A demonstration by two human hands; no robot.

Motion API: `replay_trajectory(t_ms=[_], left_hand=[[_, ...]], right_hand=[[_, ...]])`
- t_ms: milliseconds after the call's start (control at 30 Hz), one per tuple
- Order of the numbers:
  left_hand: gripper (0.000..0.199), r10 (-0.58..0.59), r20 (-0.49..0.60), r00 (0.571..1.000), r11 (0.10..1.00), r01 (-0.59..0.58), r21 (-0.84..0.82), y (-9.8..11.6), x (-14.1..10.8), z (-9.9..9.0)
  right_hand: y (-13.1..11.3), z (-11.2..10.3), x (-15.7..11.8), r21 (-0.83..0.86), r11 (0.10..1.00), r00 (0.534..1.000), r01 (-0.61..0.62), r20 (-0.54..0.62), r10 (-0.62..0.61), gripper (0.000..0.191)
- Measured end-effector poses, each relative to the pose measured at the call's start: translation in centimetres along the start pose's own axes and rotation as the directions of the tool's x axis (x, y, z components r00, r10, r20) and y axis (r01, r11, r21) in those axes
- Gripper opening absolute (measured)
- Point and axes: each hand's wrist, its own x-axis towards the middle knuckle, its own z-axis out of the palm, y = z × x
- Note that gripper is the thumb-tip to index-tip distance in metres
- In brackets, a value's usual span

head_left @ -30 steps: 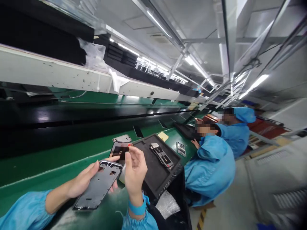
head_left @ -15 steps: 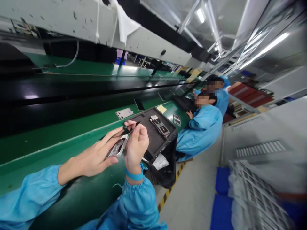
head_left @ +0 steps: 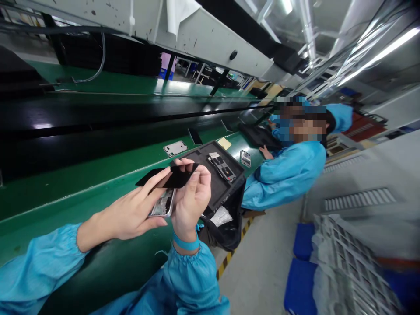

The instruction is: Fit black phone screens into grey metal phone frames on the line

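Note:
My left hand (head_left: 131, 212) grips a silver-edged phone body (head_left: 163, 204) whose inner parts show, its fingers reaching up onto a glossy black panel (head_left: 179, 176). The panel is tilted above the phone body. At its right end, my right hand (head_left: 192, 192) pinches the panel between thumb and fingers. Both hands are over the green bench (head_left: 82, 201). A blue band circles my right wrist. Just beyond my hands lies a dark tray (head_left: 210, 199) with phone parts (head_left: 222, 167) in it.
A silver phone frame (head_left: 175, 148), a black panel (head_left: 195, 136) and a yellow pad (head_left: 224, 143) lie behind the tray. Another phone part (head_left: 245, 159) is near a person in blue (head_left: 285, 175) at the right. A black bag (head_left: 234, 227) hangs at the bench edge.
The black panel, edge-on before, now shows its broad face above the phone body. My right hand has shifted slightly up and right. The person in blue leans closer, and the view has shifted.

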Motion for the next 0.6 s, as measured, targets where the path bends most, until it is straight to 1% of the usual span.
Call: replay_trajectory(t_ms=[67,133,167,233,267,300,333,367,400,433,467,500,533,567,600], left_hand=[[0.086,0.045,-0.01,0.999,0.999,-0.045,-0.01,0.2,0.1,-0.2],[0.079,0.084,-0.048,0.995,0.996,-0.086,-0.035,0.0,0.2,-0.7],[0.076,0.097,-0.088,0.991,0.994,-0.101,-0.042,-0.3,0.3,-1.0],[0.071,0.072,-0.235,0.969,0.994,-0.089,-0.062,-1.1,0.4,-1.9],[0.07,0.028,-0.33,0.944,0.994,-0.061,-0.091,-1.6,0.5,-2.4],[0.069,-0.043,-0.424,0.904,0.989,-0.022,-0.146,-2.0,0.5,-2.9],[0.069,-0.135,-0.503,0.854,0.972,0.016,-0.233,-2.4,0.4,-3.5],[0.071,-0.234,-0.55,0.802,0.938,0.037,-0.346,-2.6,0.4,-4.0],[0.074,-0.328,-0.556,0.764,0.881,0.035,-0.471,-2.7,0.4,-4.5],[0.079,-0.412,-0.527,0.743,0.802,0.021,-0.597,-2.6,0.4,-5.0],[0.084,-0.48,-0.471,0.74,0.704,0.004,-0.71,-2.3,0.4,-5.3],[0.09,-0.528,-0.399,0.749,0.596,-0.007,-0.803,-1.9,0.4,-5.6],[0.095,-0.554,-0.324,0.767,0.493,-0.011,-0.87,-1.5,0.4,-5.9],[0.099,-0.561,-0.253,0.789,0.4,-0.01,-0.917,-1.0,0.3,-6.1],[0.101,-0.555,-0.194,0.809,0.319,-0.008,-0.948,-0.4,0.3,-6.3]], right_hand=[[-0.3,-0.3,0.3,-0.016,0.999,0.999,0.034,0.015,-0.034,0.026],[-0.3,-0.7,0.5,-0.046,0.996,0.997,0.075,0.039,-0.074,0.027],[-0.2,-1.1,0.4,-0.073,0.993,0.994,0.098,0.049,-0.095,0.028],[0.8,-2.1,-0.2,-0.17,0.977,0.99,0.126,0.084,-0.113,0.027],[1.7,-2.6,-0.7,-0.242,0.963,0.987,0.116,0.133,-0.085,0.026],[2.8,-3.1,-1.4,-0.336,0.938,0.978,0.086,0.209,-0.015,0.025],[4.1,-3.6,-2.2,-0.436,0.899,0.953,0.049,0.291,0.089,0.024],[5.5,-4.1,-3.0,-0.539,0.842,0.904,0.013,0.367,0.221,0.024],[7.0,-4.4,-3.9,-0.629,0.777,0.847,-0.01,0.408,0.341,0.023],[8.4,-4.6,-4.6,-0.675,0.737,0.807,-0.018,0.425,0.41,0.021],[9.7,-4.7,-5.2,-0.709,0.705,0.778,-0.018,0.433,0.455,0.021],[10.7,-4.7,-5.8,-0.732,0.681,0.763,-0.009,0.435,0.478,0.021],[11.5,-4.7,-6.2,-0.751,0.661,0.759,0.008,0.435,0.484,0.02],[12.0,-4.7,-6.4,-0.771,0.637,0.762,0.029,0.429,0.485,0.02],[12.4,-4.6,-6.5,-0.781,0.623,0.779,0.041,0.416,0.47,0.02]])
